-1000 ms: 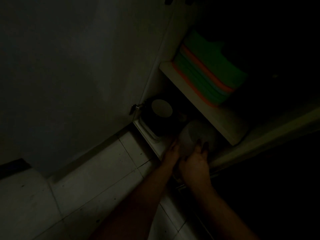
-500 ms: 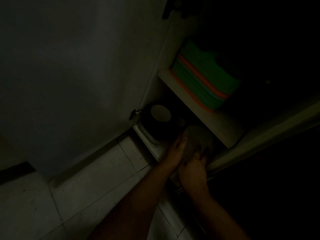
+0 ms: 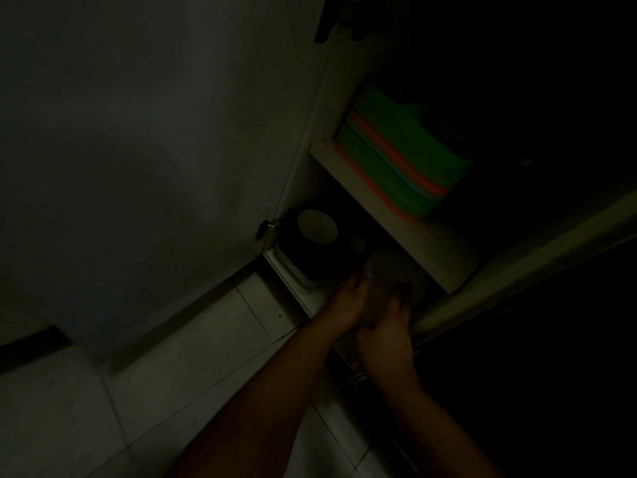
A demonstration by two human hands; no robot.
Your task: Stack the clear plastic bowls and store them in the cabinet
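Observation:
The scene is very dark. A stack of clear plastic bowls (image 3: 387, 270) shows as a pale rounded shape at the mouth of the cabinet's bottom compartment, under the shelf (image 3: 413, 232). My left hand (image 3: 348, 298) holds its left side, my right hand (image 3: 389, 326) cups its near right side with fingers curled over the rim. Both hands reach into the low cabinet opening. How many bowls are stacked cannot be told.
A dark pot with a pale round inside (image 3: 315, 236) sits on a white tray at the compartment's left. Green and orange boards (image 3: 396, 157) lie stacked on the shelf above. The open cabinet door (image 3: 155, 150) stands to the left; pale floor tiles (image 3: 172, 374) lie below.
Both hands have pushed the bowls slightly further in under the shelf. The view has shifted a little, so the cabinet sits lower in frame.

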